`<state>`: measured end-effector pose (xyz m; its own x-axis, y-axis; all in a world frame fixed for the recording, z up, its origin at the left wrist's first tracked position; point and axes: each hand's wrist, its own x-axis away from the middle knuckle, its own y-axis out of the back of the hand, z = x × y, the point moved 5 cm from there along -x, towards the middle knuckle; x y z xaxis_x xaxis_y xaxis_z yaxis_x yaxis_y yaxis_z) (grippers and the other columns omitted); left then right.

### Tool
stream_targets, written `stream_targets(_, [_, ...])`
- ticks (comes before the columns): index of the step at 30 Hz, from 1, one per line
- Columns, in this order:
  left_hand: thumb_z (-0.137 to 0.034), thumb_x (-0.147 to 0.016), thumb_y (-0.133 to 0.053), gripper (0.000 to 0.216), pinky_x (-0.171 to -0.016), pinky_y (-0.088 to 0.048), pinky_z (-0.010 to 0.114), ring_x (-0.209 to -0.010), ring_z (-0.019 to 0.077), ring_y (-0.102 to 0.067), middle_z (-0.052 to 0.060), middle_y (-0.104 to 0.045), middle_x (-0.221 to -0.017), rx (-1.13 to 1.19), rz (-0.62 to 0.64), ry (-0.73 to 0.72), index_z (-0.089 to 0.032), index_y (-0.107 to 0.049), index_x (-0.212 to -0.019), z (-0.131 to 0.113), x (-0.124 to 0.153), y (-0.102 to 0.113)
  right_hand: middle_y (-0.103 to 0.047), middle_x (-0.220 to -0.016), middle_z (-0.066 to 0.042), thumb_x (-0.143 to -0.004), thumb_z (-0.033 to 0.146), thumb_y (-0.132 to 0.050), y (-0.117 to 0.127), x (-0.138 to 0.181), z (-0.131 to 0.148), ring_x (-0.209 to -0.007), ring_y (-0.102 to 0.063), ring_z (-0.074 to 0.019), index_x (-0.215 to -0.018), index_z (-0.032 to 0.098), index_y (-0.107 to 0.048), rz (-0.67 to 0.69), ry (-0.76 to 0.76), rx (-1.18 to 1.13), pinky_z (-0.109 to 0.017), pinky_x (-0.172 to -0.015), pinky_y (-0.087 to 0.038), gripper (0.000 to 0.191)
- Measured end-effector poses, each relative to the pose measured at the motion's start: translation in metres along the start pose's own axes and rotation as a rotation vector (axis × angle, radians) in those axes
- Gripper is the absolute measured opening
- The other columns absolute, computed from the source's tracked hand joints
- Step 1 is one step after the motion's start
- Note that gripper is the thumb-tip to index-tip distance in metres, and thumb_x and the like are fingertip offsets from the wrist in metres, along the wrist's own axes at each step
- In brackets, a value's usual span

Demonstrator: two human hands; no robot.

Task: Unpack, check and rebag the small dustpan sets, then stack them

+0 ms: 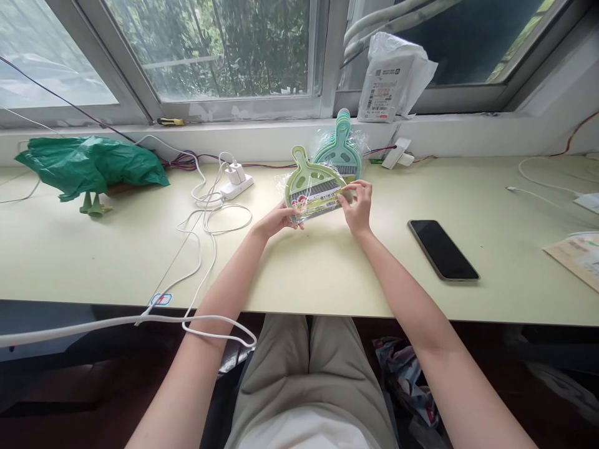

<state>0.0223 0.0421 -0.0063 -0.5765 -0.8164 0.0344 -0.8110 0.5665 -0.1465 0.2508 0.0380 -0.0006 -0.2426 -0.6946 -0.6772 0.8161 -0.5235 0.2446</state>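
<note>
Between my two hands is a light green mini dustpan-and-brush set [312, 181] in clear plastic, tilted with its handle up and to the left. Grey bristles and a printed label show on its front. My left hand [279, 219] grips its lower left corner, thumb in front. At the lower right edge, my right hand [357, 207] pinches the wrapped set between thumb and fingers. Just behind it, more wrapped sets in blue-green [340, 140] stand stacked against the wall below the window, partly hidden by the green one.
White cables and a power strip [237, 187] lie left of my hands. Further left is a green plastic bag [93, 163]. A black phone [442, 249] rests on the right of the table [309, 280]. A wrapped white package [390, 81] stands on the sill, with a yellow cutter [171, 121] further left.
</note>
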Motion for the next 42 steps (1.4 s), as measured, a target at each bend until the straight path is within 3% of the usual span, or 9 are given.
stream_targets(5, [-0.027,-0.070,-0.070,0.058,-0.046,-0.045,0.022,-0.060,0.0142,-0.068,0.004,-0.069,-0.094,-0.019,-0.007,0.028,-0.020,-0.045,-0.123,0.006,-0.005,0.000,-0.060,-0.120,-0.007,-0.073,0.037,-0.071,-0.014,-0.002,-0.034,-0.119,-0.056,-0.0249,-0.124,0.028,-0.048,0.178,-0.269,-0.390,-0.042,-0.092,-0.053,0.056])
stream_targets(10, [-0.063,-0.082,-0.045,0.059,-0.043,-0.041,0.022,-0.058,0.0131,-0.065,0.009,-0.072,-0.091,0.007,-0.058,0.055,-0.016,-0.056,-0.115,0.005,-0.008,0.000,-0.068,-0.109,-0.008,-0.069,0.037,-0.074,-0.022,0.003,-0.049,-0.105,-0.065,-0.0264,-0.125,0.025,-0.051,0.242,-0.448,-0.552,-0.046,-0.094,-0.054,0.062])
stream_targets(12, [-0.065,-0.080,-0.051,0.060,-0.046,-0.041,0.021,-0.061,0.0127,-0.065,0.010,-0.072,-0.096,-0.040,-0.049,0.012,-0.016,-0.058,-0.114,0.001,-0.007,-0.001,-0.068,-0.107,-0.006,-0.071,0.035,-0.072,-0.022,0.005,-0.047,-0.105,-0.065,-0.0251,-0.125,0.027,-0.050,0.206,-0.457,-0.555,-0.045,-0.094,-0.054,0.059])
stream_targets(16, [-0.042,-0.070,-0.074,0.047,-0.051,-0.042,0.021,-0.061,0.0120,-0.064,0.008,-0.072,-0.093,-0.149,-0.169,-0.037,-0.015,-0.060,-0.106,0.006,-0.011,0.006,-0.066,-0.108,-0.004,-0.073,0.031,-0.071,-0.020,0.006,-0.040,-0.106,-0.064,-0.0229,-0.120,0.029,-0.050,0.142,-0.447,-0.551,-0.043,-0.096,-0.053,0.051])
stream_targets(21, [-0.037,-0.071,-0.075,0.031,-0.073,-0.050,0.029,-0.078,0.0170,-0.065,0.006,-0.072,-0.086,-0.069,-0.467,-0.130,-0.015,-0.063,-0.090,0.019,-0.023,0.027,-0.063,-0.116,-0.005,-0.070,0.033,-0.074,-0.021,0.004,-0.033,-0.113,-0.060,-0.0243,-0.122,0.030,-0.048,0.168,-0.405,-0.548,-0.043,-0.098,-0.052,0.058])
stream_targets(26, [-0.038,-0.073,-0.071,0.028,-0.079,-0.048,0.032,-0.082,0.0188,-0.063,0.005,-0.070,-0.087,-0.131,-0.546,-0.240,-0.015,-0.062,-0.088,0.020,-0.026,0.040,-0.057,-0.132,-0.007,-0.072,0.042,-0.073,-0.027,0.003,-0.022,-0.126,-0.051,-0.0264,-0.126,0.027,-0.051,0.259,-0.298,-0.547,-0.043,-0.105,-0.046,0.060])
stream_targets(31, [-0.037,-0.077,-0.064,0.021,-0.079,-0.046,0.030,-0.084,0.0186,-0.060,0.004,-0.067,-0.085,-0.288,-0.611,-0.343,-0.017,-0.061,-0.083,0.013,-0.021,0.049,-0.060,-0.131,-0.009,-0.075,0.052,-0.069,-0.038,0.010,-0.021,-0.122,-0.055,-0.0276,-0.122,0.024,-0.054,0.392,-0.271,-0.516,-0.044,-0.107,-0.043,0.057])
stream_targets(37, [-0.042,-0.078,-0.066,0.028,-0.079,-0.046,0.031,-0.085,0.0195,-0.061,0.005,-0.068,-0.086,-0.282,-0.561,-0.299,-0.015,-0.063,-0.086,0.014,-0.021,0.046,-0.064,-0.121,-0.010,-0.058,0.046,-0.083,-0.038,0.014,-0.030,-0.116,-0.058,-0.0311,-0.127,0.022,-0.050,0.333,-0.291,-0.297,-0.048,-0.103,-0.044,0.080])
stream_targets(42, [-0.045,-0.072,-0.073,0.048,-0.088,-0.048,0.033,-0.103,0.0232,-0.063,0.011,-0.069,-0.110,-0.217,-0.279,-0.202,-0.015,-0.064,-0.109,0.006,-0.011,0.030,-0.064,-0.122,-0.009,-0.058,0.043,-0.082,-0.036,0.011,-0.036,-0.113,-0.059,-0.0280,-0.123,0.023,-0.051,0.336,-0.331,-0.442,-0.046,-0.102,-0.047,0.074])
